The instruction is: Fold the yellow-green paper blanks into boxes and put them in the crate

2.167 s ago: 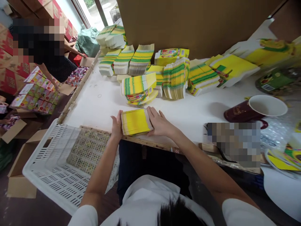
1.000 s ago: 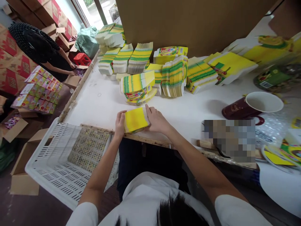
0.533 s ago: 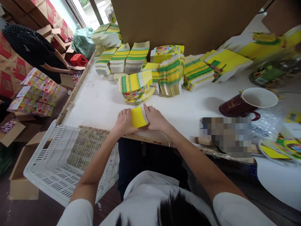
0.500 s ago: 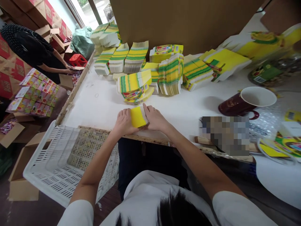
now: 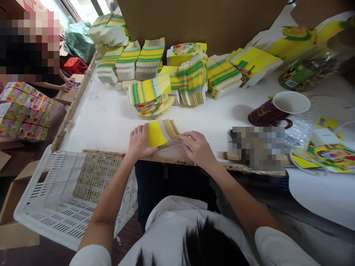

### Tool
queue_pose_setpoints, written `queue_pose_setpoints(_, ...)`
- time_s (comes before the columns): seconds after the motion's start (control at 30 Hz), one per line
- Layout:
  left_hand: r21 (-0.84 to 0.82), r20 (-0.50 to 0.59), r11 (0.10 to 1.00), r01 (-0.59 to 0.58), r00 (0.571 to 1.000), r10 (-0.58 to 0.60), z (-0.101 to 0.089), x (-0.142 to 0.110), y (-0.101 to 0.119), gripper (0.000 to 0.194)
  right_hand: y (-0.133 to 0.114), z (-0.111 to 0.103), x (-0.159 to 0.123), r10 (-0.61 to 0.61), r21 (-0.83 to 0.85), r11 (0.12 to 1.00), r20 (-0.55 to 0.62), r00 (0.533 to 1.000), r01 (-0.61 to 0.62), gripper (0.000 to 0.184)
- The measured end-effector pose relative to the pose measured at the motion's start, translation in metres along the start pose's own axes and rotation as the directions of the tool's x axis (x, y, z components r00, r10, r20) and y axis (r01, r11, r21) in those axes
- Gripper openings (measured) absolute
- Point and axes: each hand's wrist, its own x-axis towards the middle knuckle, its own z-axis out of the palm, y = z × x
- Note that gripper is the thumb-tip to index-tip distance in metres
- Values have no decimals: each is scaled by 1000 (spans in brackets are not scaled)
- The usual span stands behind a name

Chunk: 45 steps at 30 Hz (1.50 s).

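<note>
A small yellow carton (image 5: pixel 155 133), flattened or partly folded, lies near the table's front edge with its pale grey-brown flaps stretched out to the right. My left hand (image 5: pixel 139 142) is closed round its left end, thumb along the near side. At the far tip of the flaps, the fingers of my right hand (image 5: pixel 200 148) pinch the edge. Just beyond stands a bundle of yellow-and-green cartons (image 5: pixel 151 94), with further stacks of flat cartons (image 5: pixel 193 79) behind it.
A white plastic basket (image 5: pixel 47 195) sits below the table's left front edge. On the right are a maroon mug (image 5: pixel 263 112), a clear jar (image 5: pixel 295 75) and bubble wrap (image 5: pixel 301 135). A brown board (image 5: pixel 205 22) rises behind the stacks. Another person's hands (image 5: pixel 66 84) work over a box at left.
My right hand has slid right from the carton's side to the tip of its flaps, which now extend outward. My left hand keeps its hold. The view has shifted slightly.
</note>
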Motion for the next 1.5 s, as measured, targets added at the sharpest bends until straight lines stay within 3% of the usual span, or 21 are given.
queue_pose_setpoints(0.2, -9, 25, 1000, 4, 1000, -4, -1, 0, 1, 105, -3, 12, -1, -39, -91, 995, 12, 999, 40, 35)
queue_pose_setpoints(0.47, 61, 23, 998, 21, 999, -23, -4, -2, 3, 101, 2, 23, -7, -180, -215, 965, -132, 975, 149, 34)
queue_pose_setpoints(0.73, 85, 32, 996, 18, 999, -21, -3, 0, 3, 102, -5, 27, -2, -150, -314, 945, -165, 975, 92, 23)
queue_pose_setpoints(0.9, 68, 45, 997, 25, 999, -28, -3, -7, 5, 100, -17, 29, 7, -203, -314, 941, -235, 951, 124, 26)
queue_pose_setpoints(1.07, 54, 4, 998, 33, 999, -34, 6, -9, 2, 101, -12, 50, 11, -213, -368, 925, -293, 932, 96, 22)
queue_pose_setpoints(1.17, 58, -18, 997, 52, 999, -51, 11, -9, 1, 99, -10, 68, 13, -129, -350, 937, -321, 938, 9, 22)
queue_pose_setpoints(1.27, 65, -38, 995, 73, 997, -71, 14, -9, 0, 101, -12, 81, 14, 46, -296, 945, -297, 954, -138, 22)
queue_pose_setpoints(1.4, 69, -55, 994, 89, 995, -86, 19, -8, -1, 101, -15, 79, 13, 289, -221, 922, -160, 944, -319, 24)
queue_pose_setpoints(1.5, 58, -67, 995, 86, 994, -82, 21, -8, -1, 100, -19, 72, 10, 387, -157, 906, -66, 919, -393, 31)
